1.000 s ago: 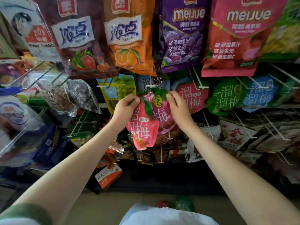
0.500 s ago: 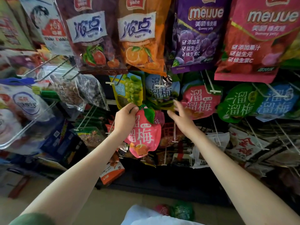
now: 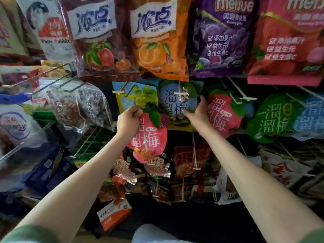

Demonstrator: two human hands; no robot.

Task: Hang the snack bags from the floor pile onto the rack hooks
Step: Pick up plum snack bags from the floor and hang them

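Pink snack bag [image 3: 149, 139]: not yet hung, now pinched at its leafy top by the left hand [image 3: 128, 118] alone, just below the rack's middle row. Right hand [image 3: 198, 114]: has let go and moved to the left edge of the hung red bag [image 3: 224, 116]; whether it grips cannot be told. Probably readying that hook [image 3: 245, 99] for hanging.

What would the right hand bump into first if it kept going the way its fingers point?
Likely the hanging red plum bag: the right hand points up and inward, right at that bag's left edge. Depth is unclear; the blue bag beside it is close too.
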